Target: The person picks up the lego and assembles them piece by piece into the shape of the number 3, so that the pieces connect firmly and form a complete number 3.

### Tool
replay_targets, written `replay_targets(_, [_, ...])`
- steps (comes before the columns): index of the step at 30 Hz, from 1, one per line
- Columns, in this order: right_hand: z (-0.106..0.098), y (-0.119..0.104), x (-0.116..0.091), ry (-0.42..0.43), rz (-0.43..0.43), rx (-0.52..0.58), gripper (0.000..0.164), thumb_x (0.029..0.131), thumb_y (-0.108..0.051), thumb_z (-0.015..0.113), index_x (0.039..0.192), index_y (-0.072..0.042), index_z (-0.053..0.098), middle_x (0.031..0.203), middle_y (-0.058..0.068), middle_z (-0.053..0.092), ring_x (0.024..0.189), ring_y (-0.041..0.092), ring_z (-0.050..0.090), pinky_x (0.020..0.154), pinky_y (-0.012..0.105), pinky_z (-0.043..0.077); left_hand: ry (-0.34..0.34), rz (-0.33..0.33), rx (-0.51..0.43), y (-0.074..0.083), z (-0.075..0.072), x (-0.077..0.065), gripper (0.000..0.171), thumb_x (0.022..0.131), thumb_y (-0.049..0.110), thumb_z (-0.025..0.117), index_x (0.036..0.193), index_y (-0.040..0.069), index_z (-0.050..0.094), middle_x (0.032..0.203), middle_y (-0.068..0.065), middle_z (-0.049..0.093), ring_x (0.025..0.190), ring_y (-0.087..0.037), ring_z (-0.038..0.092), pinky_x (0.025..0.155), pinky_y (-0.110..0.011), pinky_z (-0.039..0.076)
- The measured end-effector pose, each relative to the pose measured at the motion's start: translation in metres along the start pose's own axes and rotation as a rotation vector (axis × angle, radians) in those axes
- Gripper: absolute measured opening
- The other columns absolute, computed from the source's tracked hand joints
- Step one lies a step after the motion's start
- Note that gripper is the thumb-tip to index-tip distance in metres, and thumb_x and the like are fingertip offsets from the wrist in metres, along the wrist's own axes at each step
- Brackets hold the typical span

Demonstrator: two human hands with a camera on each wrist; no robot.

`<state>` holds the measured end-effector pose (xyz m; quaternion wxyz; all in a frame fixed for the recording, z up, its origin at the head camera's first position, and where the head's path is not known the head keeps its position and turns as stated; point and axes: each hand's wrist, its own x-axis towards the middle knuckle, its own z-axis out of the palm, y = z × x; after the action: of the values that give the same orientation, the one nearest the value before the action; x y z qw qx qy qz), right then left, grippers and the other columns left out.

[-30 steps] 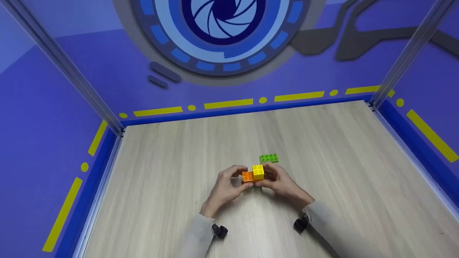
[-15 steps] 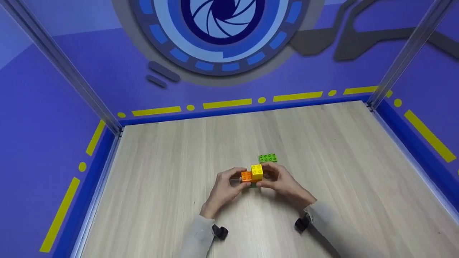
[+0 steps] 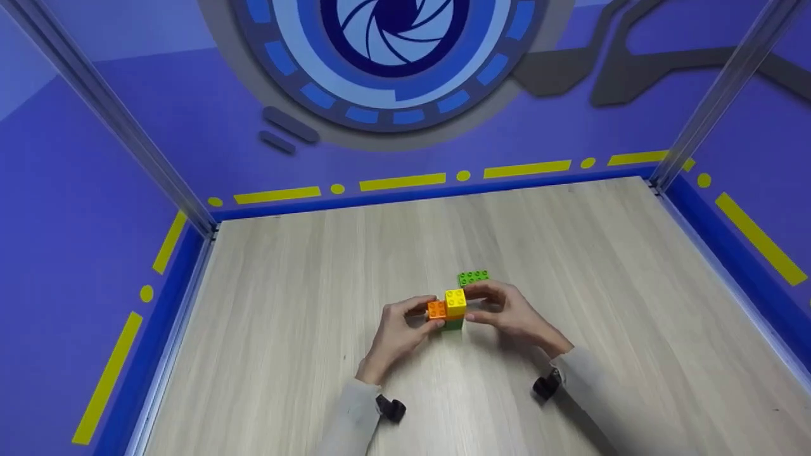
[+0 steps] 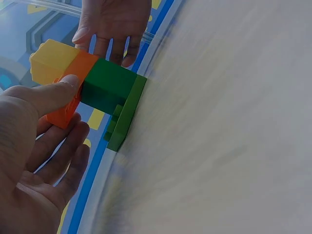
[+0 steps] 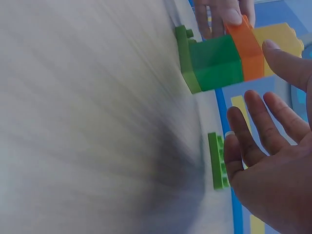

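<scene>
A stack of toy building bricks stands on the table: a light green plate point(image 4: 127, 116) at the bottom, a dark green brick point(image 4: 108, 85), an orange brick point(image 3: 436, 310) and a yellow brick point(image 3: 455, 300) on top. The orange layer juts out leftward beyond the yellow one. My left hand point(image 3: 398, 328) pinches this jutting part between thumb and fingers. To the right, my right hand point(image 3: 512, 313) is beside the stack with its fingers spread and loosely bent, holding nothing. Its thumb point(image 5: 287, 63) is close to the yellow brick; whether they touch I cannot tell.
A second light green plate point(image 3: 474, 278) with studs up lies just behind the right hand. The pale wooden table point(image 3: 304, 278) is bounded by blue printed walls point(image 3: 190, 126) at the back and sides.
My right hand has let go of the stack and moved slightly to the right, uncovering more of the dark green brick. The left hand keeps its pinch on the orange brick.
</scene>
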<state>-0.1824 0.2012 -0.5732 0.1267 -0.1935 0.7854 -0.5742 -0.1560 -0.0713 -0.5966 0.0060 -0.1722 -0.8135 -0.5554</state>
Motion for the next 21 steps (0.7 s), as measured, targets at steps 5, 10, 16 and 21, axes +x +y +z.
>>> replay_targets(5, [-0.007,0.0,0.003,0.014,-0.029,-0.046,0.051,0.096,-0.02,0.082,0.141,-0.004,0.064,0.141,0.016,0.067,0.132,0.039,0.063,0.115,0.061,0.048,0.004,-0.032,-0.039,-0.002,0.0,0.0,0.05,0.09,0.018,0.088,0.135,0.007,0.073,0.133,-0.004,0.076,0.123,-0.022,0.072,0.108,-0.039,0.057])
replay_targets(10, [-0.013,0.0,0.01,0.062,-0.079,-0.181,0.046,0.098,-0.021,0.08,0.139,-0.004,0.066,0.138,0.014,0.07,0.129,0.04,0.064,0.111,0.063,0.048,0.005,-0.043,-0.07,-0.005,0.0,0.001,0.048,0.089,0.02,0.089,0.134,0.011,0.074,0.132,-0.002,0.076,0.124,-0.02,0.072,0.109,-0.035,0.056])
replay_targets(16, [-0.02,-0.001,0.02,0.09,-0.094,-0.307,0.049,0.097,-0.019,0.082,0.14,-0.003,0.065,0.138,0.014,0.069,0.128,0.039,0.064,0.108,0.064,0.05,0.009,-0.074,-0.132,-0.01,0.002,0.0,0.048,0.089,0.023,0.089,0.133,0.014,0.075,0.131,-0.003,0.076,0.123,-0.021,0.072,0.108,-0.035,0.057])
replay_targets(21, [-0.025,0.003,0.031,0.103,-0.114,-0.354,0.048,0.095,-0.014,0.083,0.138,-0.001,0.066,0.136,0.017,0.068,0.125,0.038,0.064,0.107,0.063,0.051,0.007,-0.1,-0.256,-0.014,0.002,0.0,0.045,0.09,0.016,0.088,0.133,0.012,0.075,0.133,-0.01,0.075,0.125,-0.027,0.071,0.106,-0.034,0.058])
